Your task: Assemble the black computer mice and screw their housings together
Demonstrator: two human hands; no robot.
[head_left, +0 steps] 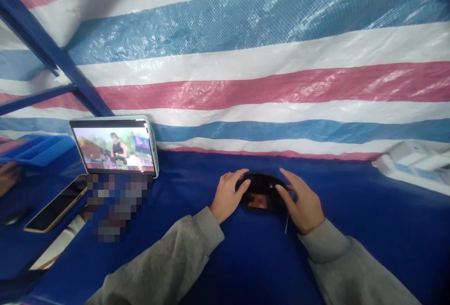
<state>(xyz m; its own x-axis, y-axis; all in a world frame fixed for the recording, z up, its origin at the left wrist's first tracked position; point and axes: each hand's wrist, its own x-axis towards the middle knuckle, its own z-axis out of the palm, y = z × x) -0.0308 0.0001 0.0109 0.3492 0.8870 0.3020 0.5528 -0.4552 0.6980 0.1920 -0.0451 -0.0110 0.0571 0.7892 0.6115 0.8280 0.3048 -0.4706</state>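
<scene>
Gray sleeves (165, 260) nearest the camera, coming in over the near edge of the blue table (253, 267). Black case (265, 181) lies on the table, closer to the far edge than the near one, about midway between the two hands. Orange board (258, 201) shows in its near side; thin wire (286, 224) trails off the right end toward the near edge.

Left hand (228, 197) curls at the case's left end, thumb and fingers parted around its corner; can't tell if they press. Right hand (305, 204) at the right end, thumb by the rim, fingers spread and lifted away, not pinching.

Handling, my guess: light, stiff shell, smooth so a bit slippery; board and wire likely fragile. Best hold: both rounded ends, off the board, no tug on the wire.

Tablet (116, 148) stands left by the far edge, phone (58, 204) flat just nearer. Another person's hand (7, 178), blurred, near a blue tray (45, 148). White boxes (415, 159) at the far right corner, blurred.
</scene>
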